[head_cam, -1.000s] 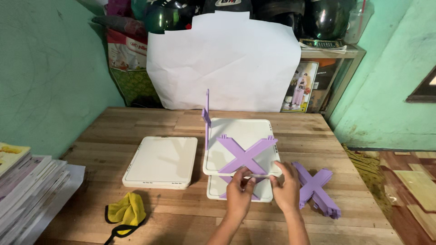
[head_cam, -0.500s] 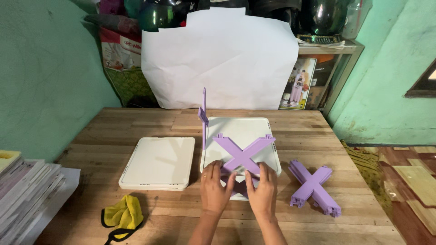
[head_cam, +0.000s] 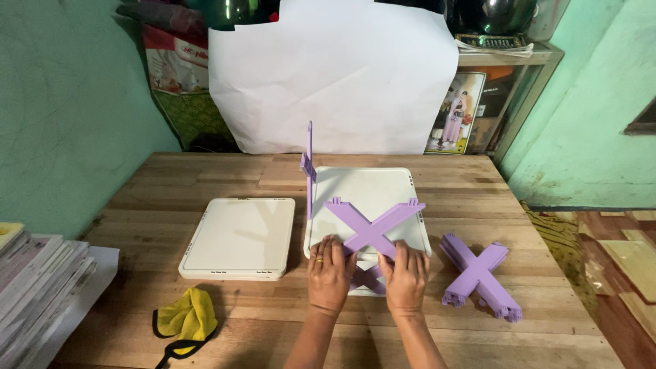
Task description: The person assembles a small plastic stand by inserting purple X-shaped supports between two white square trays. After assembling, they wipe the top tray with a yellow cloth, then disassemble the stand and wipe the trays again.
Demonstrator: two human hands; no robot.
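I see the wooden table [head_cam: 205, 328] filling most of the view, with a big white sheet of paper [head_cam: 335, 75] propped against the clutter behind it. On the table, right of centre, lies a white square panel [head_cam: 365, 188], and a second white panel [head_cam: 236, 236] lies flat just to its left, apart from it. A thin purple post [head_cam: 309, 171] stands upright at the left edge of the nearer panel.

Across that panel stands a purple X-shaped brace [head_cam: 376, 225], tilted up on its lower edge, its arms running diagonally toward the far-left and far-right corners. Both of my hands are at its lower, near end. My left hand [head_cam: 329, 273] lies flat with fingers spread, pressing on the panel's near edge just left of the brace's foot. My right hand [head_cam: 406, 277] lies the same way just right of it, fingers touching the brace's lower arm. Neither hand is wrapped round anything. The brace sits directly ahead of and between them, about equally near to both.

A second purple X-shaped brace [head_cam: 478, 277] lies flat to the right, well clear of my right hand. A yellow cloth [head_cam: 188, 318] lies near the front left.
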